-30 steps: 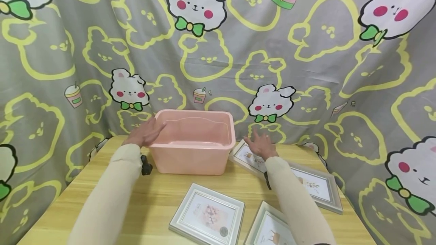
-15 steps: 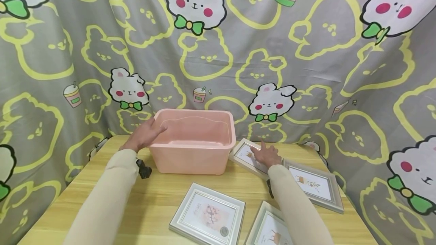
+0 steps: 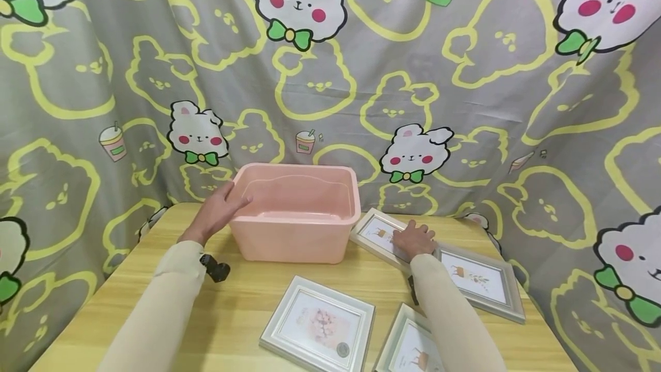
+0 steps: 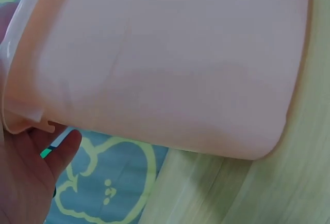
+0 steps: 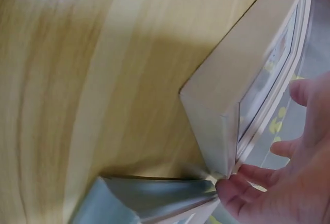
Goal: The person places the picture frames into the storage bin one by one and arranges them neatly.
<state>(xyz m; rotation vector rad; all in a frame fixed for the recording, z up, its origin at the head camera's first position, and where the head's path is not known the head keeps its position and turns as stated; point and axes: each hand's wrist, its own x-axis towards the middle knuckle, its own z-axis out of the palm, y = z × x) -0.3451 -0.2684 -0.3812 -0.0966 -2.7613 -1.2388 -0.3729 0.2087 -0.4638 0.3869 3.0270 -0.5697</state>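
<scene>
A pink plastic bin [image 3: 291,243] stands on the table with nothing in it. My left hand [image 3: 214,214] is spread at its left rim, thumb over the edge; fingers [image 4: 67,152] show beneath the rim in the left wrist view. My right hand [image 3: 415,240] is over the right end of a pale picture frame [image 3: 373,229], which lies right of the bin. In the right wrist view, fingertips [image 5: 227,189] meet a corner of that frame [image 5: 221,74], and the thumb is spread away from them. A second frame [image 5: 111,203] abuts near this corner.
A greyish frame [image 3: 477,280] lies at the right, partly beside my forearm. Two more frames lie in front: one with a pink picture [image 3: 322,323] and a pale green one [image 3: 408,343], partly under my sleeve. A patterned curtain [image 3: 320,102] closes off the table's back.
My right hand has come down and slid right along the frame to its end. My left hand has shifted slightly down and left at the bin's rim.
</scene>
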